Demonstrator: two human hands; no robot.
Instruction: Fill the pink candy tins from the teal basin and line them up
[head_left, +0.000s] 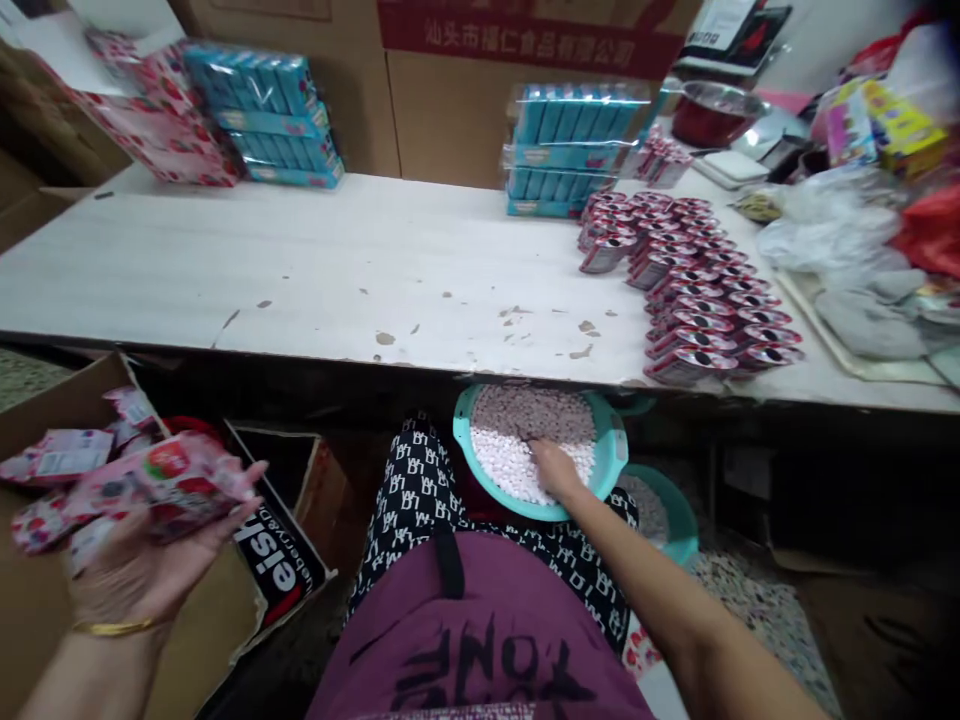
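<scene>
My left hand (142, 565) holds several pink pouches (169, 480) printed with berries, above an open cardboard box (217, 610) at the left. Its palm is turned up, with the thumb and fingers around the pouches. More pink packets (71, 455) lie by it over the box. My right hand (556, 468) reaches into a turquoise basin (466, 440) on my lap. The basin is full of small pellets like candies (502, 470), white in front and greyish pink behind. My right fingertips are bent down among them, and what they grip is hidden.
On the white table (337, 270) stand rows of small red-and-silver packs (697, 300) and wrapped blue boxes (574, 140). A second turquoise basin (679, 515) sits lower right. Plastic bags (840, 220) and a red bowl (712, 112) crowd the right end. Large cartons (450, 120) stand behind.
</scene>
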